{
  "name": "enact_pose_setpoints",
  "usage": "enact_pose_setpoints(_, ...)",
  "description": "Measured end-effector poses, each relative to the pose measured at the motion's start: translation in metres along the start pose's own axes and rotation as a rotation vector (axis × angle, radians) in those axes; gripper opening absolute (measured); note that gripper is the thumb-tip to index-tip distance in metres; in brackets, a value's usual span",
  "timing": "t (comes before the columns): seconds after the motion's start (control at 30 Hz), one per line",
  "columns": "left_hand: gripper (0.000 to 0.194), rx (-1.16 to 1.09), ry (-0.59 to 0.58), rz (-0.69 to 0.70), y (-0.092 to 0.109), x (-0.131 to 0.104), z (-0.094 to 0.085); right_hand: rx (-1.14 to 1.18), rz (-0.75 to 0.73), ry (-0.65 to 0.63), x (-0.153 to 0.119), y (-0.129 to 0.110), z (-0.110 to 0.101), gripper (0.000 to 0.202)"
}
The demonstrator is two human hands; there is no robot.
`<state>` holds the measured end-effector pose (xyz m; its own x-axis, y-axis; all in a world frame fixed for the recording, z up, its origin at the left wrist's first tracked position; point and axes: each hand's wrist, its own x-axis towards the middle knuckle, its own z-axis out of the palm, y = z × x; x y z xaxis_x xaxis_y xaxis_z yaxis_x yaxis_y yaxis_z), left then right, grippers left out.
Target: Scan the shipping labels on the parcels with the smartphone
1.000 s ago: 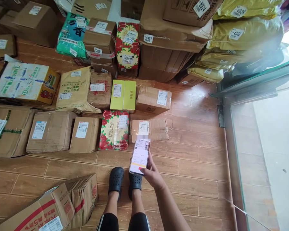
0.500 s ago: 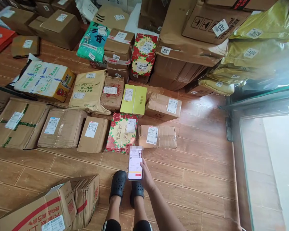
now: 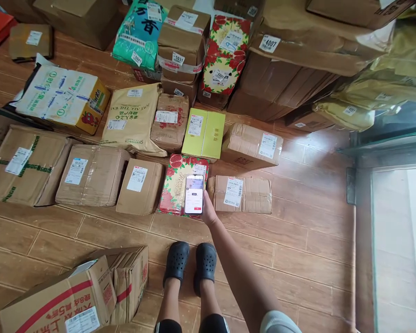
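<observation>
My right hand (image 3: 209,209) is closed around a smartphone (image 3: 194,196) with its lit screen facing up at me. The phone hangs over the lower right part of a pomegranate-printed box (image 3: 172,187) and hides some of it. Just right of the hand lies a taped brown carton (image 3: 254,194) with a white label. A plain brown carton (image 3: 138,196) stands left of the printed box, and a yellow-green box (image 3: 213,134) sits behind it. My left hand is out of the picture.
Both my feet in dark clogs (image 3: 176,261) stand on the wood-look floor (image 3: 291,268). At the lower left are large cartons (image 3: 55,303) with red stripes. Stacked parcels (image 3: 284,83) rise at the back right. A glass door (image 3: 384,231) borders the right side.
My right hand has moved the phone forward, from above my feet to over the pomegranate-printed box. The phone's screen content has changed. The view has shifted closer to the parcels.
</observation>
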<state>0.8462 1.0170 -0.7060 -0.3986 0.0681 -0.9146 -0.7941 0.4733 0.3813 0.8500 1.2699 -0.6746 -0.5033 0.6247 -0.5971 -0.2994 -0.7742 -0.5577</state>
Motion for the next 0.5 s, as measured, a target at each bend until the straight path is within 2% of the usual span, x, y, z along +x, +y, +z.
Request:
enact_pose_setpoints(0.13, 0.059, 0.027, -0.035, 0.041, 0.002, 0.003, 0.0, 0.013, 0.013, 0.001, 0.006, -0.005, 0.0, 0.059)
enact_pose_setpoints(0.4, 0.063, 0.088, -0.123, 0.132, -0.004, 0.003, -0.004, 0.023, 0.019, 0.003, 0.008, -0.014, 0.003, 0.06)
enact_pose_setpoints(0.5, 0.056, 0.123, -0.156, 0.149, -0.006, 0.004, -0.004, 0.02, 0.035, -0.006, 0.009, -0.014, 0.002, 0.062)
